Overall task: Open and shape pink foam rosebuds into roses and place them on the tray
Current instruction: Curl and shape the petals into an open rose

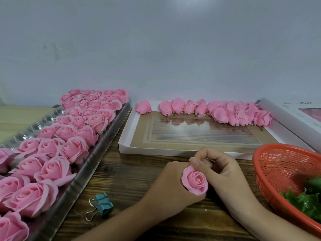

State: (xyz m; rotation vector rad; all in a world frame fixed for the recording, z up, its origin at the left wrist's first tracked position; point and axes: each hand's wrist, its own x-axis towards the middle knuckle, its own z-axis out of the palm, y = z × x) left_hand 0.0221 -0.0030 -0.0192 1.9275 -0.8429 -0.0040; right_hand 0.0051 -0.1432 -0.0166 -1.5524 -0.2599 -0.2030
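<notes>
A: What lies nearest on the worktop (132, 181)?

B: The worktop is dark, wood-grained board. Close to its near edge lies a teal binder clip (102, 206) with its wire handles folded out.

A: And the hands?

B: They are at the middle, just past the clip. The left hand (172, 186) is curled round the base of a pink foam rose (194, 183). The rose faces up out of the fist, showing its spiral centre. The right hand (224, 169) pinches the rose's far outer petal between thumb and bent fingers.

A: What is to the sides?

B: At the right edge is a round basket (267, 173) of red plastic mesh with glossy green leaves (305, 202) inside. Along the left edge a silvery moulded tray (90, 164) with dimpled cells runs back to the far left corner. It is packed with rows of opened roses (52, 150) with soft, matte petals.

A: And farther back?

B: There is a shallow white card box lid (125, 141), brown inside, with a clear window. Closed rosebuds (225, 112) line its far side with their stubby stems pointing this way. One sits apart at the lid's far left corner.

A: Is there any writing?

B: There is print on a white box (284, 112) at the far right corner, too blurred to read. Behind it all is a plain pale wall (156, 49).
</notes>
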